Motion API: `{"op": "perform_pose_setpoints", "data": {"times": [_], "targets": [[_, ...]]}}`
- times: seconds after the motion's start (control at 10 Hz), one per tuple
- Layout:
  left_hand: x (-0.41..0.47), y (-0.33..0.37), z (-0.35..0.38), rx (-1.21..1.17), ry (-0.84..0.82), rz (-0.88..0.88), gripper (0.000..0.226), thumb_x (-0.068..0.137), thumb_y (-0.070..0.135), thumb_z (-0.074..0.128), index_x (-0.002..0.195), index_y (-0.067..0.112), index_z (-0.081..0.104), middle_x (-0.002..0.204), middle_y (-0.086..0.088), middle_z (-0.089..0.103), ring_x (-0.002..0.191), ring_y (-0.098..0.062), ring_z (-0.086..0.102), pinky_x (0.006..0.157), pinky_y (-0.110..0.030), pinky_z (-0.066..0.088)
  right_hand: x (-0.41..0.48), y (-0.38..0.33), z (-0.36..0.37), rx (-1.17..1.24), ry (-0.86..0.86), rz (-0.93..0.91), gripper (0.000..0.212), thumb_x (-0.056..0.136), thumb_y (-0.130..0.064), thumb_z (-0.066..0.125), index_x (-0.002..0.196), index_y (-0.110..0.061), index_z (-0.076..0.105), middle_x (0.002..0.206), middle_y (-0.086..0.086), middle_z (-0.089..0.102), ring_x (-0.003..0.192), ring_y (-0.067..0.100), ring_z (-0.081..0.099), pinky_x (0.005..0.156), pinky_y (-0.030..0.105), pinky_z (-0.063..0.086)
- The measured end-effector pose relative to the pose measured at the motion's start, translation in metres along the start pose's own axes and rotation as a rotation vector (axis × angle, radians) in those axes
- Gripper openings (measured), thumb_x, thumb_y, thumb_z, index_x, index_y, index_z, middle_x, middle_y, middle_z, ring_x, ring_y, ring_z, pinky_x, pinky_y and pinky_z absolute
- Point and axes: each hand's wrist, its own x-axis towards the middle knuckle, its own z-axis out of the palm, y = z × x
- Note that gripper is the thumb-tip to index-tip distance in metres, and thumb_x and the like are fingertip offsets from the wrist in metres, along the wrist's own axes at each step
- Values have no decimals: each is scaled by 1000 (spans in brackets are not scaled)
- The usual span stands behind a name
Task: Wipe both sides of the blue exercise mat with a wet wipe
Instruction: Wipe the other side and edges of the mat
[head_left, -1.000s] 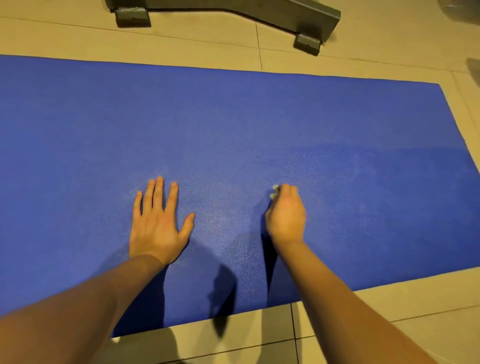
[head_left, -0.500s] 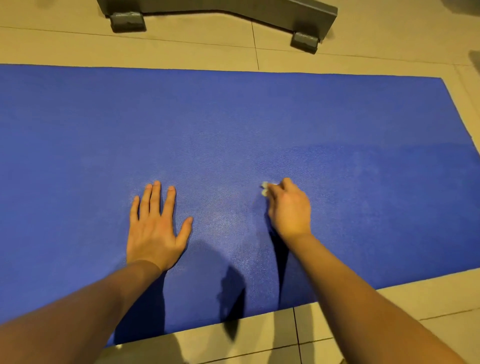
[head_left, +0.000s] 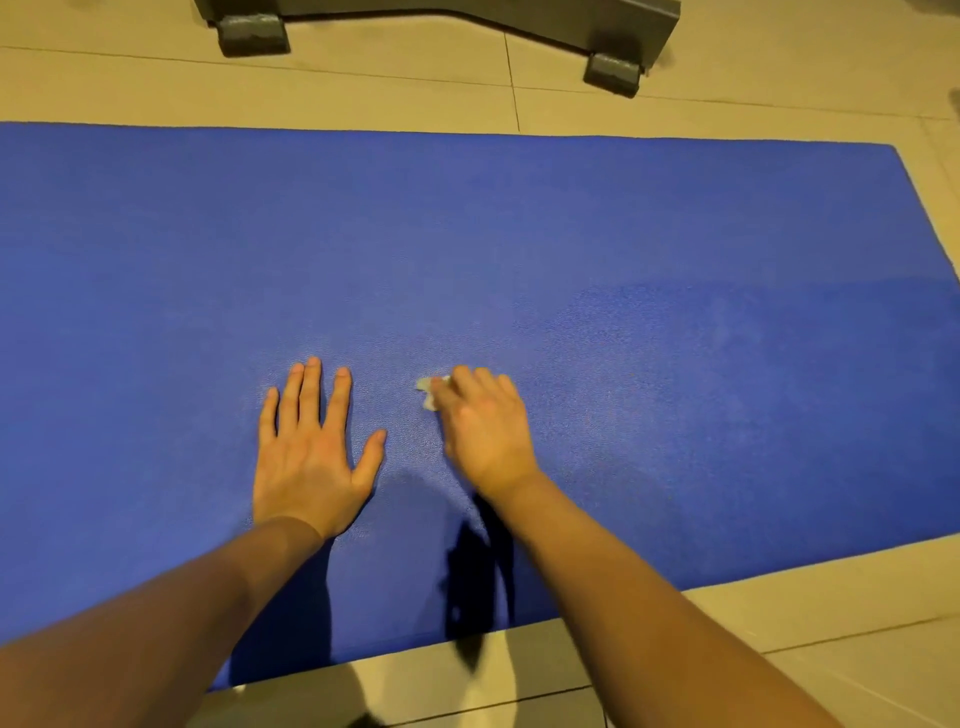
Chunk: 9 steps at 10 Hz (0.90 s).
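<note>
The blue exercise mat (head_left: 519, 249) lies flat on the tiled floor and fills most of the view. My left hand (head_left: 311, 447) rests flat on it with fingers spread and straight. Just to its right, my right hand (head_left: 483, 426) presses a small bunched white wet wipe (head_left: 428, 392) onto the mat; only a bit of the wipe shows past the fingertips. The mat's right part looks darker, with a damp sheen.
A grey metal frame (head_left: 571, 21) with two block feet stands on the floor beyond the mat's far edge. Beige floor tiles (head_left: 779, 649) border the mat at the near edge and on the right.
My right hand has slid the wipe leftward across the mat, closer to my left hand. The left hand has stayed flat in place.
</note>
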Motion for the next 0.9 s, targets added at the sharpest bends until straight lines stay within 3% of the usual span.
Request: {"op": "perform_pose_setpoints", "data": {"times": [0.2,0.3,0.4,0.5,0.6,0.7,0.8,0.9], "targets": [[0,-1,0,7,7,3,79,98,62,32,159,12,31,167,-17,18,156,-32,12,125,-54,14,-9,98,-29,-187,63,321,23,86,-11,71,108,-19,74,82,6,56,73,32,55,66,33,26],[0,-1,0,20,7,-4,79,98,62,32,159,12,31,167,-17,19,156,-32,13,125,-54,14,-6,102,-27,-203,79,459,9,85,-7,70,93,-12,72,80,8,53,71,31,51,65,35,28],[-1,0,0,29,6,-3,79,98,62,32,159,12,30,167,-17,19,156,-32,13,125,-54,14,7,68,-16,-88,128,542,16,81,-1,69,95,-10,71,83,9,60,74,34,58,63,37,38],[0,0,0,36,6,-2,79,98,62,32,159,12,30,167,-17,18,156,-32,12,125,-54,14,22,23,-5,162,170,529,13,87,1,65,95,-9,65,87,7,66,77,31,61,66,38,44],[0,0,0,47,3,-1,79,98,61,33,159,12,29,167,-17,18,156,-32,12,125,-54,14,32,-19,7,220,117,398,5,90,-6,66,95,-8,65,88,10,66,79,32,62,68,40,49],[0,0,-1,39,7,-1,79,98,61,34,159,12,30,167,-17,18,156,-32,13,125,-53,14,33,-19,8,240,23,188,6,96,-17,63,94,-11,66,87,8,66,79,30,62,69,38,49],[0,0,-1,40,5,-2,79,98,61,33,159,12,30,167,-17,19,156,-32,13,125,-54,14,29,24,-3,190,25,140,11,96,-20,64,102,-13,71,93,6,70,84,30,66,74,38,50],[0,0,-1,44,8,2,79,98,62,33,159,12,30,167,-17,19,156,-32,13,125,-54,14,19,81,-15,179,85,415,17,99,-26,59,103,-12,67,106,7,73,95,34,66,77,39,50]]}}
